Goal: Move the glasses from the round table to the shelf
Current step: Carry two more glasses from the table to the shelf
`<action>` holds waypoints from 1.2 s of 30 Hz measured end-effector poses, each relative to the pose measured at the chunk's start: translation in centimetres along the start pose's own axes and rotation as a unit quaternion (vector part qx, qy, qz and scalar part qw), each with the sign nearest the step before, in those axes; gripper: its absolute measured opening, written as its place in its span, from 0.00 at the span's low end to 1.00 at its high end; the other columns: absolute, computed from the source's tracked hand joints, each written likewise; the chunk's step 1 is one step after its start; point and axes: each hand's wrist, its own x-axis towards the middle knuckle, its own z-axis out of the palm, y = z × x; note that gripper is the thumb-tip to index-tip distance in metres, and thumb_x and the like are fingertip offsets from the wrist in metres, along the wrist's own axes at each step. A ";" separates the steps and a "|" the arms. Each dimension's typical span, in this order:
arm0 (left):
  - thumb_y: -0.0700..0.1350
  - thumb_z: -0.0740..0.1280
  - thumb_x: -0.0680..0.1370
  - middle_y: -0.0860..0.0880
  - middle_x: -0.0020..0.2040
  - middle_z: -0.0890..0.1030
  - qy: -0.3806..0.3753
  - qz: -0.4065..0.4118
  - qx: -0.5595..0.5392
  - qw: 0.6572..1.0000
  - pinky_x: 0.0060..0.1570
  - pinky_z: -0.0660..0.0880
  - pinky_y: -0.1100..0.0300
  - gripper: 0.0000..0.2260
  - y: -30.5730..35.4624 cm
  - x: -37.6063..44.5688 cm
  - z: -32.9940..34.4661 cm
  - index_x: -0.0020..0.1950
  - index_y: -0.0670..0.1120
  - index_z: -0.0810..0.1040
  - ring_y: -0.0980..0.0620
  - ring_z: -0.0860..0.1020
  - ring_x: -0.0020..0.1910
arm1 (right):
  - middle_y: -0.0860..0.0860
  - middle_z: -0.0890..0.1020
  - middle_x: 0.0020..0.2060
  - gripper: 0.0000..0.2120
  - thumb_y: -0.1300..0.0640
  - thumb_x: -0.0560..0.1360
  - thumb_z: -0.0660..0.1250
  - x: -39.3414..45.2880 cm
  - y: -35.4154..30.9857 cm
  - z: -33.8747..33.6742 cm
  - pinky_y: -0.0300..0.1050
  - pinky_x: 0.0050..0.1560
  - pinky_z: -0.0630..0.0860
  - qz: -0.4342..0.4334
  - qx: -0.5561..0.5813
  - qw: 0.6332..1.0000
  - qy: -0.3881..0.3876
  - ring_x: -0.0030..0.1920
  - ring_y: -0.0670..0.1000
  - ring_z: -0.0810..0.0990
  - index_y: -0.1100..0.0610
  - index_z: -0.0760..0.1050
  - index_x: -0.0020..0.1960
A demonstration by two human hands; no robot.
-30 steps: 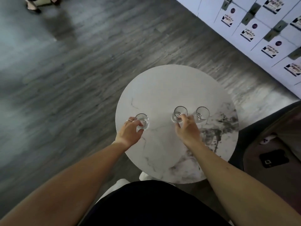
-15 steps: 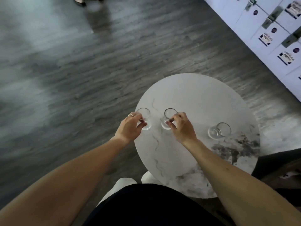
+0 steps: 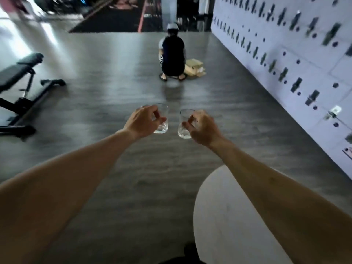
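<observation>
Holding one clear glass per hand, both arms stretched out over the grey wood floor (image 3: 118,168). Left hand (image 3: 142,121): grip closed round the left glass (image 3: 162,121), fingers curled over its near side, ring on one finger, glass upright and looks empty. Right hand (image 3: 202,126): grip closed round the right glass (image 3: 183,124), thumb and fingers wrapped on its right side, glass upright, slightly lower than the left one. The two glasses sit just beside each other with a gap, not touching. Both are off the round tabletop (image 3: 224,216), which is below and behind the right grip, partly hidden by the right forearm; no glass visible on the part in view. Ahead of both grips, well apart, a person (image 3: 172,56) squats facing away, cardboard pieces (image 3: 194,68) just right of them. Weight bench (image 3: 21,88) far left of the left grip. White locker wall (image 3: 285,54) right of the right grip. Shelf not in view; frame is motion-blurred
</observation>
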 end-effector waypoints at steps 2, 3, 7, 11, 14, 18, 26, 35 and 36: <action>0.57 0.71 0.71 0.49 0.41 0.78 0.027 -0.006 -0.012 1.000 0.44 0.70 0.56 0.09 -1.2 1.3 -4.7 0.39 0.55 0.74 0.45 0.77 0.45 | 0.58 0.78 0.47 0.08 0.50 0.75 0.71 2.7 -4.2 -0.7 0.39 0.44 0.61 -0.030 0.004 0.999 0.019 0.49 0.57 0.77 0.54 0.78 0.44; 0.57 0.71 0.70 0.50 0.40 0.78 0.043 -0.007 -0.017 0.999 0.44 0.70 0.56 0.10 -1.8 1.8 -7.0 0.36 0.56 0.72 0.46 0.77 0.44 | 0.57 0.78 0.46 0.08 0.49 0.75 0.71 3.9 -6.2 -1.0 0.40 0.44 0.61 -0.040 0.006 0.999 0.025 0.49 0.57 0.77 0.55 0.78 0.44; 0.57 0.71 0.70 0.53 0.37 0.76 0.094 -0.005 -0.014 0.995 0.45 0.75 0.54 0.12 -4.2 2.8 -14.8 0.33 0.58 0.70 0.49 0.76 0.40 | 0.57 0.80 0.47 0.10 0.48 0.76 0.70 7.9 -13.4 -1.4 0.42 0.45 0.65 -0.076 0.003 0.997 0.034 0.49 0.56 0.78 0.54 0.76 0.43; 0.56 0.71 0.73 0.51 0.41 0.80 0.132 -0.012 0.006 0.991 0.44 0.72 0.56 0.11 -7.4 2.7 -21.1 0.37 0.56 0.72 0.51 0.76 0.41 | 0.56 0.79 0.45 0.10 0.48 0.76 0.70 11.0 -20.4 -0.5 0.42 0.44 0.66 -0.114 0.010 0.993 0.039 0.47 0.56 0.78 0.53 0.75 0.42; 0.56 0.70 0.74 0.49 0.44 0.82 0.139 -0.020 0.023 0.990 0.42 0.68 0.58 0.09 -9.7 1.7 -24.3 0.40 0.54 0.73 0.51 0.76 0.43 | 0.56 0.80 0.44 0.10 0.48 0.76 0.70 12.5 -24.8 1.0 0.44 0.45 0.70 -0.141 0.011 0.990 0.028 0.46 0.56 0.78 0.53 0.76 0.43; 0.57 0.68 0.75 0.49 0.48 0.83 0.153 -0.060 0.050 0.985 0.41 0.66 0.57 0.09 -14.0 -0.3 -28.4 0.41 0.55 0.73 0.49 0.77 0.47 | 0.57 0.80 0.44 0.12 0.47 0.75 0.70 13.7 -30.3 4.9 0.47 0.48 0.72 -0.171 0.032 0.985 0.009 0.47 0.57 0.78 0.49 0.72 0.37; 0.58 0.69 0.74 0.50 0.47 0.83 0.203 -0.147 0.088 0.964 0.50 0.76 0.52 0.10 -23.7 -4.0 -34.8 0.42 0.53 0.75 0.49 0.80 0.49 | 0.54 0.80 0.45 0.10 0.44 0.75 0.69 17.3 -39.6 14.8 0.44 0.45 0.68 -0.254 0.067 0.963 -0.062 0.46 0.53 0.77 0.47 0.74 0.39; 0.55 0.71 0.73 0.60 0.39 0.77 0.262 -0.254 0.133 0.922 0.43 0.71 0.58 0.09 -36.8 -5.0 -41.8 0.40 0.54 0.74 0.51 0.78 0.43 | 0.55 0.82 0.45 0.10 0.47 0.73 0.72 24.9 -51.2 27.1 0.45 0.47 0.74 -0.340 0.108 0.924 -0.136 0.47 0.55 0.80 0.48 0.75 0.37; 0.54 0.72 0.73 0.61 0.38 0.77 0.272 -0.265 0.137 0.915 0.42 0.71 0.58 0.09 -37.9 -4.9 -42.6 0.40 0.53 0.75 0.51 0.78 0.42 | 0.54 0.83 0.45 0.10 0.47 0.73 0.72 25.9 -52.7 28.3 0.45 0.47 0.74 -0.352 0.112 0.918 -0.145 0.48 0.55 0.80 0.48 0.75 0.36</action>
